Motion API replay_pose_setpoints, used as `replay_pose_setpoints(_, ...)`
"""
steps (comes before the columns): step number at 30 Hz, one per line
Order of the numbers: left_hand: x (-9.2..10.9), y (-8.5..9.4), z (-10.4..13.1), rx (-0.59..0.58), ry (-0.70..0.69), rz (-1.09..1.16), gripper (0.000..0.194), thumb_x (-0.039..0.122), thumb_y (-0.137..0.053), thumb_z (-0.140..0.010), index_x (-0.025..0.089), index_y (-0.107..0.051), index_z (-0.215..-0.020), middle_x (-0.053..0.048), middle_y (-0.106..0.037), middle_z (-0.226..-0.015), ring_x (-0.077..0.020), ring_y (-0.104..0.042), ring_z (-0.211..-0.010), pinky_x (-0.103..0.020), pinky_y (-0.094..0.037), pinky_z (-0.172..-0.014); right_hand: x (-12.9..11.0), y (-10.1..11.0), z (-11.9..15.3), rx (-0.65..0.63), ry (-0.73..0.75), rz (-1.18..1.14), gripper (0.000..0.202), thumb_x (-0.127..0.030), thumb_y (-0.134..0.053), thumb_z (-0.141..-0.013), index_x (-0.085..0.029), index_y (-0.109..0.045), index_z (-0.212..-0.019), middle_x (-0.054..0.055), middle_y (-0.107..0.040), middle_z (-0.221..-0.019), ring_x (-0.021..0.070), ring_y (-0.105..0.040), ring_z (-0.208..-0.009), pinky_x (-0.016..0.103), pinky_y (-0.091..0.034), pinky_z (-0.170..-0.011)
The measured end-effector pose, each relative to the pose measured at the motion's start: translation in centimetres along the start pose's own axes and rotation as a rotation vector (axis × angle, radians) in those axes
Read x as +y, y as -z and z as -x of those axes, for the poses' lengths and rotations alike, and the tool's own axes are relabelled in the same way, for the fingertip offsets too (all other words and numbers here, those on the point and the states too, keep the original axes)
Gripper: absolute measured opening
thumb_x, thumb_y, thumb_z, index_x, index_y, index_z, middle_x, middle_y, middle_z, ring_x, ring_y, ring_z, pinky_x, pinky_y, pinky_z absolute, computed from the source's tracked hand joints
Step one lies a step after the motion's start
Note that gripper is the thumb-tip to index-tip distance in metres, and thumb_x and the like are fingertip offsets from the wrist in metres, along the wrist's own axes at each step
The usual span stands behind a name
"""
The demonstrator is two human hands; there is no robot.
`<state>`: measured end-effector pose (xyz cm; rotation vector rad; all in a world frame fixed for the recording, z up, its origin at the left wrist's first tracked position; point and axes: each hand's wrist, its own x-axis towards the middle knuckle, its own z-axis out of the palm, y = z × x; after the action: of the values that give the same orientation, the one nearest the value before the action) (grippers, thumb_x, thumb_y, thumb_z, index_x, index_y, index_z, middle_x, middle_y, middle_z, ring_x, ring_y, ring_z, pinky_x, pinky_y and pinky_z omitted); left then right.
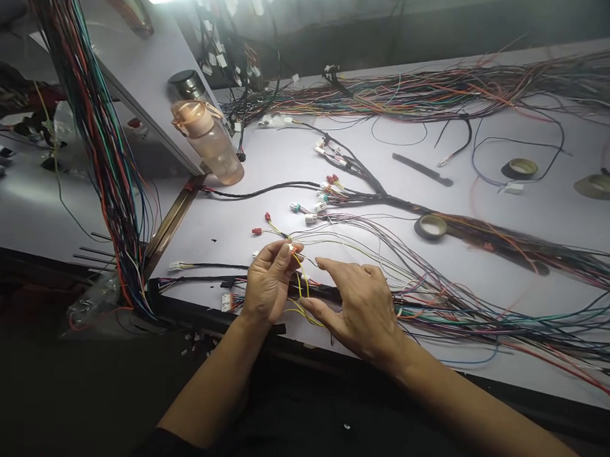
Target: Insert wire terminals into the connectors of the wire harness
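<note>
A small white and orange wire connector [292, 248] is pinched between the thumb and fingers of my left hand [267, 283]. Yellow wires [300, 282] hang from it in a loop between my two hands. To the right, my right hand [360, 306] has its thumb and index finger spread apart; the index fingertip is close to a thin wire by the connector. Whether that fingertip touches the wire I cannot tell. Beneath the hands runs a black-taped harness branch [322, 292], partly covered by them. Two red connectors [256, 231] lie just beyond my left hand.
A taped harness [399, 202] with several connectors crosses the white table. Tape rolls [431, 228] lie at the right, and a water bottle [209, 142] stands at the back left. A thick wire bundle [94, 136] hangs at the left; loose wires [430, 94] line the back.
</note>
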<state>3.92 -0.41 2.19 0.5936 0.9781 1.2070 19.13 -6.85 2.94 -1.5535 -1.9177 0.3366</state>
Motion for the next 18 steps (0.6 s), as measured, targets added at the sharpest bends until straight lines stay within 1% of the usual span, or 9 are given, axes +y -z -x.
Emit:
replay_pose_setpoints(2,0.0,-0.1,-0.5,-0.029,0.034,0.032,0.024,0.027,-0.081,-0.070,0.015,-0.068,-0.088,-0.004,-0.073,-0.089,-0.0073,-0.065,-0.070,-0.019,-0.051,-0.071,-0.3,-0.3,-0.1,-0.018,-0.012,0.014,0.054,-0.055,-0.057,-0.088,-0.014,-0.055,-0.123,0.012,-0.070,-0.111,0.0235,-0.064,-0.089,0.038,-0.033,-0.083)
replay_pose_setpoints(5,-0.2,-0.1,-1.2,-0.061,0.068,0.071,0.023,0.025,-0.081,-0.071,0.015,-0.068,-0.088,-0.003,-0.073,-0.089,-0.0065,-0.065,-0.069,-0.018,-0.051,-0.069,-0.4,-0.4,-0.2,-0.042,-0.008,0.029,0.044,-0.044,-0.057,-0.091,-0.013,-0.057,-0.121,0.010,-0.072,-0.103,0.0209,-0.065,-0.082,0.037,-0.033,-0.080)
replay_pose_setpoints(8,-0.1,-0.2,-2.0,-0.059,0.056,0.095,0.023,0.023,-0.081,-0.071,0.015,-0.068,-0.088,-0.003,-0.072,-0.086,-0.0064,-0.065,-0.072,-0.017,-0.051,-0.071,0.4,0.0,-0.4,-0.061,0.021,0.052,0.038,-0.041,-0.054,-0.093,-0.013,-0.060,-0.118,0.009,-0.073,-0.094,0.0204,-0.066,-0.081,0.036,-0.033,-0.078)
replay_pose_setpoints(11,0.3,-0.3,-3.0,-0.044,0.011,0.104,0.022,0.023,-0.080,-0.071,0.015,-0.068,-0.088,-0.003,-0.072,-0.085,-0.0069,-0.065,-0.073,-0.017,-0.051,-0.070,2.4,1.0,-1.6,-0.063,0.057,0.065,0.033,-0.040,-0.048,-0.097,-0.017,-0.064,-0.113,0.007,-0.074,-0.097,0.0206,-0.066,-0.086,0.036,-0.036,-0.079)
replay_pose_setpoints(14,0.5,-0.4,-3.9,-0.041,-0.024,0.107,0.023,0.022,-0.080,-0.070,0.015,-0.067,-0.088,-0.002,-0.071,-0.085,-0.0069,-0.066,-0.074,-0.016,-0.051,-0.070,4.9,1.8,-3.8,-0.043,0.043,0.063,0.027,-0.034,-0.047,-0.097,-0.020,-0.068,-0.107,0.005,-0.074,-0.100,0.0212,-0.066,-0.093,0.036,-0.040,-0.080)
replay_pose_setpoints(16,0.2,-0.3,-4.5,-0.054,-0.031,0.114,0.024,0.023,-0.081,-0.071,0.015,-0.066,-0.088,-0.002,-0.071,-0.085,-0.0081,-0.067,-0.079,-0.019,-0.051,-0.078,6.3,1.8,-5.7,-0.049,0.033,0.058,0.024,-0.029,-0.048,-0.096,-0.021,-0.069,-0.105,0.006,-0.074,-0.101,0.0213,-0.065,-0.093,0.036,-0.043,-0.078)
replay_pose_setpoints(18,-0.2,-0.1,-4.8,-0.077,-0.033,0.116,0.026,0.027,-0.080,-0.072,0.015,-0.065,-0.089,-0.001,-0.071,-0.084,-0.0120,-0.069,-0.088,-0.026,-0.050,-0.090,7.2,1.2,-7.4,-0.071,0.029,0.069,0.021,-0.024,-0.051,-0.094,-0.022,-0.069,-0.105,0.005,-0.073,-0.102,0.0212,-0.064,-0.093,0.035,-0.044,-0.076)
